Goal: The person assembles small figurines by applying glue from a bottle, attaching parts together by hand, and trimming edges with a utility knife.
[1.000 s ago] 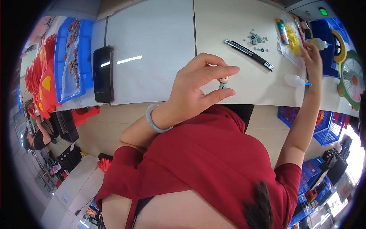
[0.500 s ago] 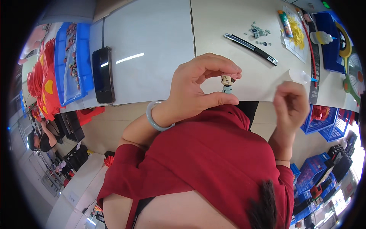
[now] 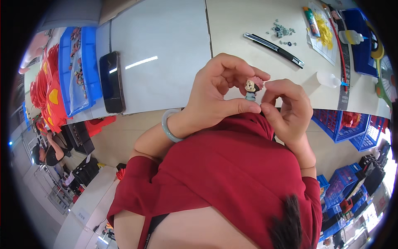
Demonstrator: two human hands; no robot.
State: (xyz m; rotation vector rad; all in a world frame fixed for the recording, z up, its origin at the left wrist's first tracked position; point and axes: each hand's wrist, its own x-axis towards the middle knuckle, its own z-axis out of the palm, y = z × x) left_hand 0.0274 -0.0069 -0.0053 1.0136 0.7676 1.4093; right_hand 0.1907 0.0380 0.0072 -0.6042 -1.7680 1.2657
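A tiny painted figurine (image 3: 251,89) with pink hair, a pale face and a grey-blue body is held upright at the table's near edge. My left hand (image 3: 219,89), with a pale bangle at its wrist, grips it from head to base between the fingertips and the thumb. Close on its right is my right hand (image 3: 290,106), its thumb and forefinger curled toward the hair. Whether those fingertips touch the figurine or pinch something small, I cannot make out. Beyond the hands lie a black utility knife (image 3: 273,50) and a scatter of small grey-green parts (image 3: 282,30).
A dark phone (image 3: 111,82) and a blue tray (image 3: 92,66) of small figures are on the left. At the right stand squeeze bottles (image 3: 327,80), a paper with yellow scraps (image 3: 325,35) and a red stick (image 3: 343,54). Blue crates (image 3: 329,124) sit below the table's right side.
My right hand has come left to the figurine, its fingers drawing in. The figurine has turned in my left hand, so more of its pink hair shows.
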